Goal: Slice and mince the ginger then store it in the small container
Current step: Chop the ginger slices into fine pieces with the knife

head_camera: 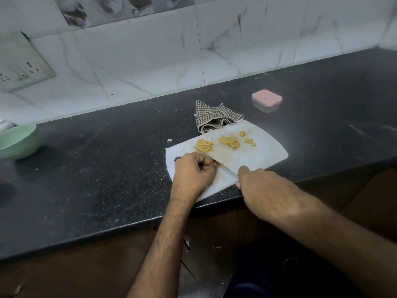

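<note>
Gripping a knife, right hand; left hand curled on cutting board, black counter.

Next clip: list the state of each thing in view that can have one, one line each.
Ginger: sliced, in small heaps on the board.
Knife: gripped by the right hand, blade down on the cutting board.
Left hand: fingers curled beside the blade.
Container: lid on.
Cloth: crumpled.
Bowl: upright.

I'm looking at a home kitchen — black granite counter, marble-look tiled backsplash, wall socket, green bowl, checked dishcloth
</note>
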A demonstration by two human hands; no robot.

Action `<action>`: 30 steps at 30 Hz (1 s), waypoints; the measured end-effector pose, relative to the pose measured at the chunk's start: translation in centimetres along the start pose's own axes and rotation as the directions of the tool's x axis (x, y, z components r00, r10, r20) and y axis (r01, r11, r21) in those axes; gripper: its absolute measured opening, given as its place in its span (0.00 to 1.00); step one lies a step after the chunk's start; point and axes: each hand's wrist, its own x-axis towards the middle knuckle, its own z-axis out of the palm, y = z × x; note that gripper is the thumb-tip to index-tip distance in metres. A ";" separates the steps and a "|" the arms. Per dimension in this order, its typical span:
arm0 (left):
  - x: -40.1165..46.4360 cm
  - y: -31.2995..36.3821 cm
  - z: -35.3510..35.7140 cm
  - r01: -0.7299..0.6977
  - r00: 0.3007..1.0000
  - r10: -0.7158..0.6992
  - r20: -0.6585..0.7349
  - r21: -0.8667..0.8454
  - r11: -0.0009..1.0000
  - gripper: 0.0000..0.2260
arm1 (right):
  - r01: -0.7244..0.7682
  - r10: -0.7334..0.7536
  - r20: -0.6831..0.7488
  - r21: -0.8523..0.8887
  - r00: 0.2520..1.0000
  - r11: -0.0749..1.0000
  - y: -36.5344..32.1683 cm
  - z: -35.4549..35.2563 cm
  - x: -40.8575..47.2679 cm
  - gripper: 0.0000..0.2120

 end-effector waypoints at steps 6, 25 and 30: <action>-0.1 0.4 -0.1 0.011 1.000 -0.011 -0.019 -0.035 0.999 0.12 | -0.028 0.030 0.055 -0.049 0.998 0.998 0.6 -2.4 -0.1 0.11; -0.3 0.5 0.0 0.031 0.999 -0.031 -0.011 -0.011 0.999 0.09 | -0.002 0.003 0.040 -0.017 0.999 1.000 0.8 -1.8 -0.4 0.14; -0.3 0.6 -0.3 0.060 0.998 -0.060 -0.014 -0.025 0.998 0.07 | 0.008 -0.006 0.065 -0.031 0.998 0.999 0.6 -3.3 -1.0 0.16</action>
